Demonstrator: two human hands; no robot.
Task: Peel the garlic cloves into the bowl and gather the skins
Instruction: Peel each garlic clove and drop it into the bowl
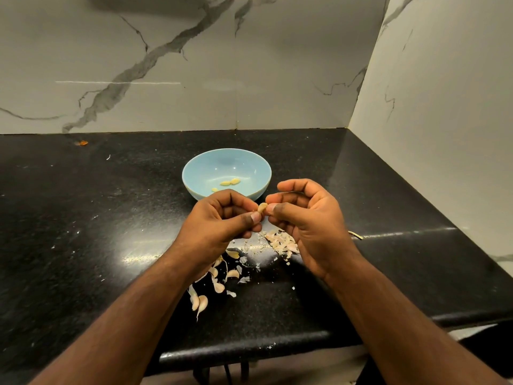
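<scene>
A light blue bowl stands on the black counter and holds a few peeled yellow cloves. Just in front of it, above the counter, my left hand and my right hand meet. Both pinch one small garlic clove between thumb and fingertips. Below the hands, papery garlic skins lie in a loose heap, and more skins and unpeeled cloves are scattered toward the front edge.
The black speckled counter runs into a corner of marble walls at the back and right. Its front edge is close below my forearms. A small orange scrap lies at the back left.
</scene>
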